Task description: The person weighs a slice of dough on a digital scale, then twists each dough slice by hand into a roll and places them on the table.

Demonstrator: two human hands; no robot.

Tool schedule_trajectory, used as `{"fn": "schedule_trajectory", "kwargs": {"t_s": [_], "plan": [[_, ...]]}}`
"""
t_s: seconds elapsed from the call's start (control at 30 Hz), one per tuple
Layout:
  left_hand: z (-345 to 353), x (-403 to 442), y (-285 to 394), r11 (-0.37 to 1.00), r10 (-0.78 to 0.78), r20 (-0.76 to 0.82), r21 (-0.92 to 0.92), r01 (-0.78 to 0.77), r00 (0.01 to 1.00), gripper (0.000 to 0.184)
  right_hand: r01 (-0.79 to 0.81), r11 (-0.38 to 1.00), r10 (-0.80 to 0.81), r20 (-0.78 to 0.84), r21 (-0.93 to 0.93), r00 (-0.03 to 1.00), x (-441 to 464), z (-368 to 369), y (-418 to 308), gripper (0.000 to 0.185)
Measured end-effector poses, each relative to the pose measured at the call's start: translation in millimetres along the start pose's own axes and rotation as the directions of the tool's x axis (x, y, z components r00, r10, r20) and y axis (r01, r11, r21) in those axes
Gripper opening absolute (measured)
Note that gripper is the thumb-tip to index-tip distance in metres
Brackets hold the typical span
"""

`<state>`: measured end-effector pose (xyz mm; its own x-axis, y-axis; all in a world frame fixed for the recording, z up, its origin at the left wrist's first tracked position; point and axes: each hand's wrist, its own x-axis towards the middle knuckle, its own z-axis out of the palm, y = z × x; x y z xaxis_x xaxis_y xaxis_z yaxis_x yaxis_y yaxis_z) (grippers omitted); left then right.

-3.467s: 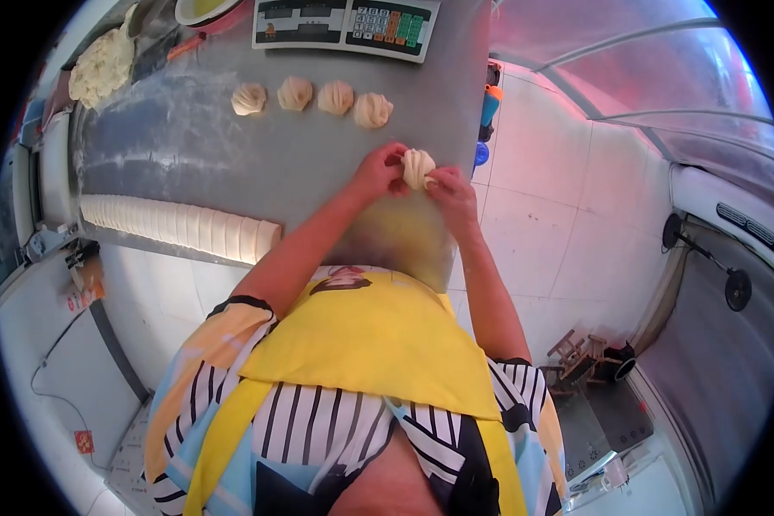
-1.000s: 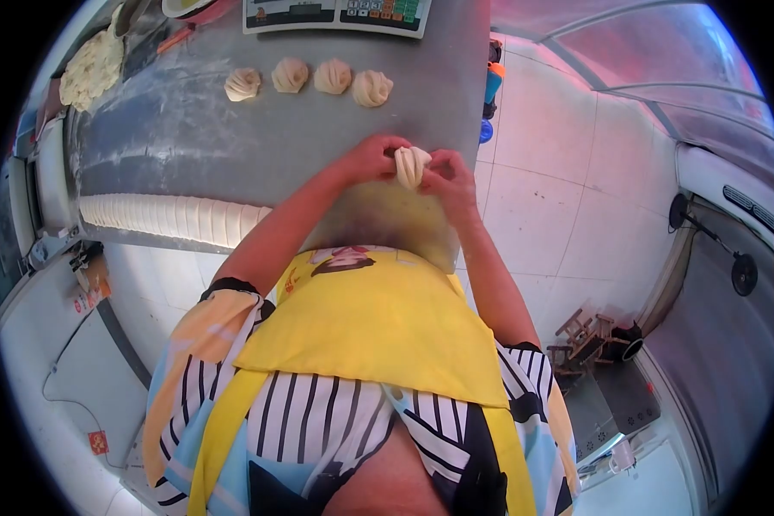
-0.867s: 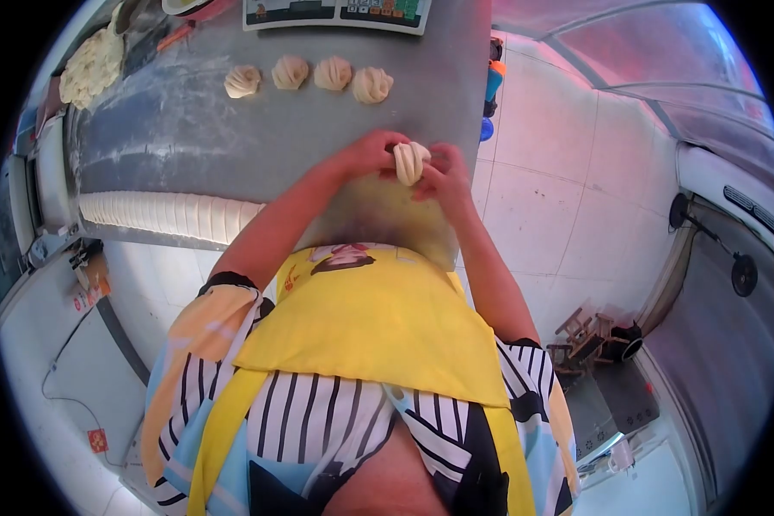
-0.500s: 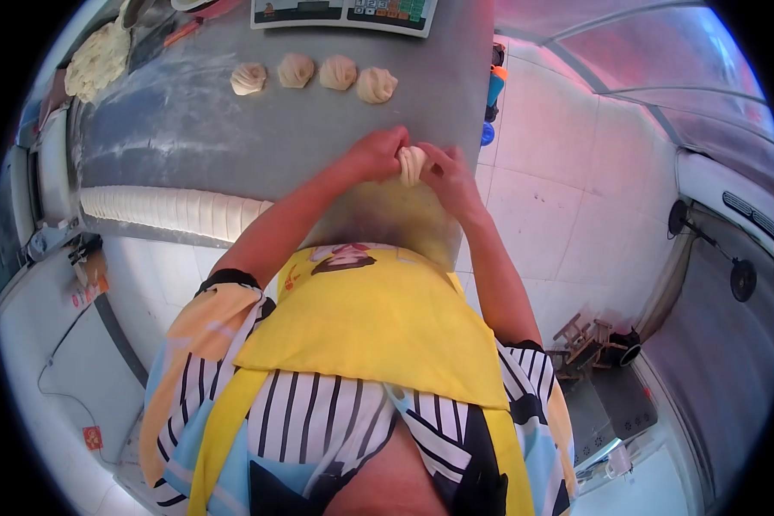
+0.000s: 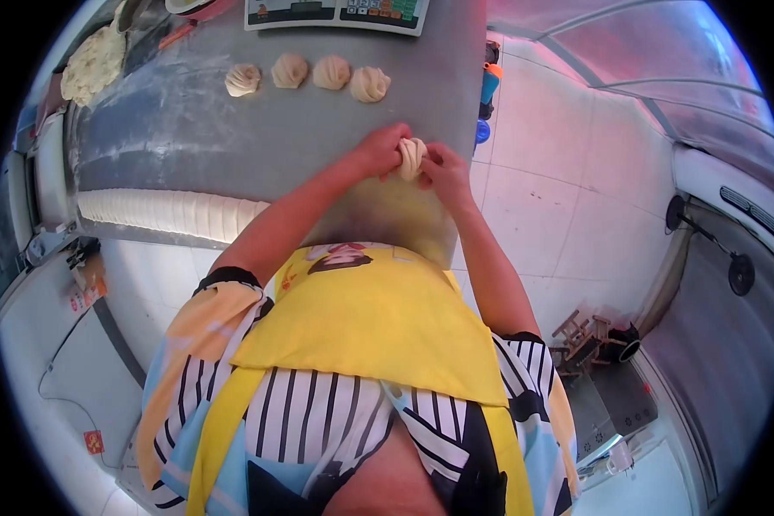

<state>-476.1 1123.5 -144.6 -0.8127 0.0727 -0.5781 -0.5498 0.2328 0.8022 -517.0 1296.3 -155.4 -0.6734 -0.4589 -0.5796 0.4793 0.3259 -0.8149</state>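
Observation:
Between my two hands is a pale twisted dough bun [image 5: 412,158], held just over the near right part of the table. My left hand [image 5: 382,150] is closed on its left side, and my right hand [image 5: 444,174] pinches its right side with the fingertips. Strands of dough show as folds across the bun's top. Beyond my hands, several shaped buns [image 5: 331,73] sit in a row on the grey table [image 5: 189,129]. To the left of my forearm lies a long roll of dough cut into slices [image 5: 168,213], partly hidden by that arm.
A scale [image 5: 335,13] with a keypad stands at the table's far edge. A large dough lump [image 5: 93,67] lies at the far left, near a red object [image 5: 177,35]. Flour dusts the table's left side. Small wooden stools [image 5: 586,342] stand on the floor at right.
The bun has turned slightly in my hands, and its folds show more plainly. My right hand has shifted a little lower and to the left. The whole view has moved slightly.

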Motion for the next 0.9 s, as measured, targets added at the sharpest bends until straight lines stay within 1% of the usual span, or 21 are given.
{"fn": "schedule_trajectory", "kwargs": {"t_s": [0.1, 0.17, 0.27, 0.3, 0.37, 0.4, 0.47, 0.5, 0.57, 0.67, 0.7, 0.8, 0.87, 0.9], "plan": [[0, -1, 9, 0.988, 0.002, -0.071, 0.152, 0.009, 0.997, 0.024, 0.020, 0.990, -0.031, -0.083, -0.138, 0.996, -3, 6, -8, 0.019], [1, 1, 8, 0.975, 0.042, -0.099, 0.221, -0.019, 0.994, 0.024, 0.017, 0.973, -0.046, -0.123, -0.229, 0.991, -1, 5, -4, 0.020], [3, 14, -12, 0.934, 0.148, -0.121, 0.342, -0.099, 0.981, 0.027, 0.048, 0.975, -0.044, 0.022, -0.216, 0.999, 4, -2, -2, 0.026], [3, 16, -13, 0.914, 0.193, -0.122, 0.384, -0.133, 0.974, 0.029, 0.048, 0.968, -0.042, 0.028, -0.246, 0.999, 2, -1, -5, 0.027], [2, 15, -17, 0.899, 0.246, -0.118, 0.398, -0.181, 0.962, 0.030, 0.051, 0.949, -0.038, 0.047, -0.311, 0.998, -2, -1, -14, 0.027], [0, 12, -14, 0.890, 0.271, -0.116, 0.408, -0.203, 0.956, 0.031, 0.083, 0.918, -0.082, 0.021, -0.389, 0.996, 0, -1, -9, 0.028], [0, 5, -8, 0.881, 0.165, -0.139, 0.466, -0.082, 0.977, 0.032, 0.127, 0.834, -0.168, -0.027, -0.536, 0.985, 1, -1, 6, 0.031], [0, 5, -5, 0.869, 0.119, -0.153, 0.493, -0.028, 0.981, 0.032, 0.118, 0.830, -0.178, -0.057, -0.545, 0.982, 0, -1, 6, 0.032], [2, 8, -10, 0.884, 0.162, -0.172, 0.463, -0.065, 0.972, 0.031, 0.104, 0.821, -0.199, -0.109, -0.562, 0.974, -4, 3, 5, 0.035], [1, 7, -19, 0.910, 0.176, -0.165, 0.403, -0.097, 0.970, 0.029, 0.153, 0.749, -0.340, -0.175, -0.644, 0.924, -19, 13, 0, 0.032], [1, 8, -21, 0.920, 0.179, -0.157, 0.378, -0.109, 0.971, 0.029, 0.118, 0.729, -0.320, -0.183, -0.674, 0.930, -18, 15, 1, 0.031], [4, 13, -24, 0.874, 0.253, -0.168, 0.462, -0.151, 0.953, 0.029, -0.006, 0.640, -0.245, -0.211, -0.768, 0.946, -13, 21, -1, 0.030], [5, 13, -25, 0.852, 0.255, -0.114, 0.495, -0.168, 0.960, 0.030, -0.103, 0.550, -0.173, -0.234, -0.829, 0.957, -5, 23, -5, 0.028], [3, 13, -23, 0.838, 0.258, -0.089, 0.517, -0.176, 0.962, 0.030, -0.092, 0.552, -0.176, -0.223, -0.829, 0.959, -2, 23, -6, 0.028]]}}
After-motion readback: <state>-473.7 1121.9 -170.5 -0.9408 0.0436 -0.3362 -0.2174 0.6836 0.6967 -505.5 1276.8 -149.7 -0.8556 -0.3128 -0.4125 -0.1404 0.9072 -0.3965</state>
